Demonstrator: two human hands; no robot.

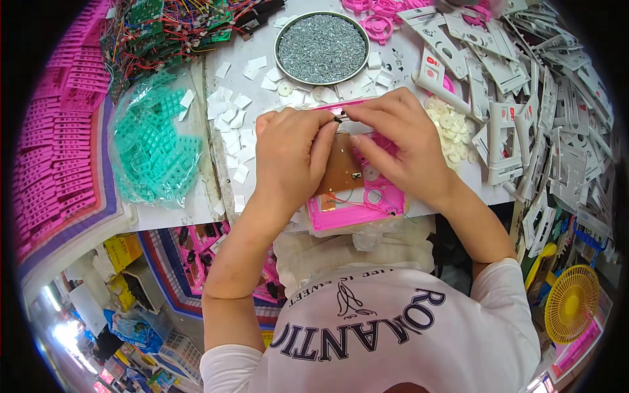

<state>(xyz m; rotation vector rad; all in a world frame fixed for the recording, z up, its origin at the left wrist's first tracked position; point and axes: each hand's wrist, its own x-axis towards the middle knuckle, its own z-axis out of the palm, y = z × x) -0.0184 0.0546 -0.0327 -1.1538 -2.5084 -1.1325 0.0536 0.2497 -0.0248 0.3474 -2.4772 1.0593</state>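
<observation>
In front of me lies a pink plastic housing with a brown circuit board over its left part. Thin red and green wires cross its near side. Above the board's far edge, my left hand pinches a small dark part between thumb and forefinger. My right hand meets it from the other side, its curled forefinger at the same part and its thumb lower, over the board. The part is too small to name, and the fingers hide some of it.
Beyond my hands stands a round metal tray of screws. White squares and cream discs lie scattered. Left are a bag of teal pieces, pink strips and wired circuit boards; right, piled white panels and a yellow fan.
</observation>
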